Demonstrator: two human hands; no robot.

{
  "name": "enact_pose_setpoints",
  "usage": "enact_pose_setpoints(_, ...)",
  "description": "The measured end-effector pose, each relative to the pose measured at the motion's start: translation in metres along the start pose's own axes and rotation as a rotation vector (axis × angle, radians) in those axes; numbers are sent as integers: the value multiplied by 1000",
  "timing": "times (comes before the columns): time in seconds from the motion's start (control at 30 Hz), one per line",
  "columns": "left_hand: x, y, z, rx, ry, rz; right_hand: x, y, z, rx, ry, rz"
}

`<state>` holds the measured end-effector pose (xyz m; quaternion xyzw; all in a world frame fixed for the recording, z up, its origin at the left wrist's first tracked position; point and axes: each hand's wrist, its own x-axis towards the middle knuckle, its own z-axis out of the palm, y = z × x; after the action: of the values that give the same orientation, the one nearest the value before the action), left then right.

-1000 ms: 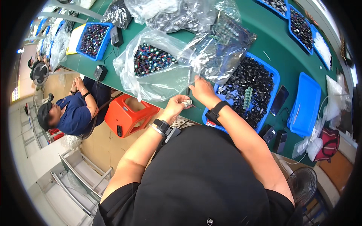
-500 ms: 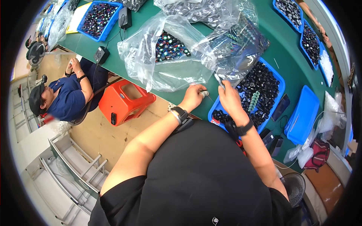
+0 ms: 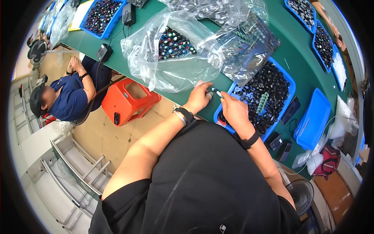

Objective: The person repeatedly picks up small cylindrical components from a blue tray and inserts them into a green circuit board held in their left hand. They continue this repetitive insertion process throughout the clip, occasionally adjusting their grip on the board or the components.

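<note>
At the table's near edge my left hand (image 3: 199,97) is closed with its fingertips around a small round part (image 3: 210,94), whose details are too small to make out. My right hand (image 3: 235,111) is closed on a slim tool with a whitish tip (image 3: 218,93). That tip points left and meets the small part, or comes very near it. Beneath and beside my right hand is a blue tray (image 3: 289,84) of small black parts (image 3: 270,80), with a green strip (image 3: 263,102) lying on them. Just beyond my left hand spreads an open clear plastic bag (image 3: 175,76) containing small wired parts (image 3: 173,45).
More filled plastic bags (image 3: 249,43) lie beyond the tray. To the right are an empty blue tray (image 3: 313,117), a phone-like dark slab (image 3: 290,110) and black adapters (image 3: 276,141). A red stool (image 3: 126,103) and a seated person (image 3: 74,95) are at left.
My right hand has turned and lowered, bringing the tool's tip leftward from above the tray to the part in my left hand. The left hand has barely moved.
</note>
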<state>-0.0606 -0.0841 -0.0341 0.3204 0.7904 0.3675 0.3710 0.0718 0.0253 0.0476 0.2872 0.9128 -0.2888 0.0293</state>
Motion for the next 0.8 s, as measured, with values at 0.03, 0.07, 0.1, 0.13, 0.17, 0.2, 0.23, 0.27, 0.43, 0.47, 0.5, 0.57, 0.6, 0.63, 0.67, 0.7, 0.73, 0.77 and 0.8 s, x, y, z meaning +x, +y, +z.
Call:
enact_pose_setpoints(0.03, 1, 2, 1, 24, 10, 26, 2, -1, 1, -14, -6, -13)
enact_pose_setpoints(0.07, 1, 3, 0, 30, 9, 25, 3, -2, 2, -41, -17, -21)
enact_pose_setpoints(0.1, 1, 4, -1, 35, 7, 24, 5, -3, 4, -68, -27, -28)
enact_pose_setpoints(0.13, 1, 5, -1, 41, 7, 21, 6, -2, 6, -95, -39, -37)
enact_pose_setpoints(0.17, 1, 6, -1, 44, 13, 26, 6, -2, 9, -109, -43, -34)
enact_pose_setpoints(0.2, 1, 7, -1, 48, 19, 32, 7, -2, 11, -124, -48, -30)
enact_pose_setpoints(0.23, 1, 7, -1, 52, 25, 35, 8, -2, 12, -138, -53, -27)
enact_pose_setpoints(0.27, 1, 5, -1, 56, 27, 44, 10, -3, 12, -145, -58, -30)
enact_pose_setpoints(0.43, 2, 1, 1, 46, 35, 54, 16, -5, 8, -179, -45, -50)
enact_pose_setpoints(0.47, 2, 1, 0, 51, 34, 53, 17, -5, 8, -185, -42, -51)
enact_pose_setpoints(0.5, 3, 2, -1, 57, 33, 51, 18, -4, 8, -191, -39, -52)
enact_pose_setpoints(0.57, 3, 2, -1, 58, 37, 48, 20, -5, 7, -200, -38, -61)
enact_pose_setpoints(0.6, 4, 2, -1, 54, 40, 47, 21, -7, 5, -201, -41, -68)
enact_pose_setpoints(0.63, 4, 1, -1, 50, 40, 49, 22, -8, 4, -203, -43, -70)
enact_pose_setpoints(0.67, 4, 0, -1, 54, 47, 61, 23, -10, 4, -247, -64, -97)
enact_pose_setpoints(0.7, 4, 0, 0, 57, 55, 73, 25, -12, 6, -290, -85, -124)
enact_pose_setpoints(0.73, 5, -1, 0, 60, 62, 85, 28, -16, 5, -334, -107, -151)
enact_pose_setpoints(0.77, 5, -1, 0, 67, 61, 78, 31, -20, 4, -334, -132, -168)
enact_pose_setpoints(0.8, 5, -1, 1, 74, 61, 71, 36, -25, 1, -335, -157, -184)
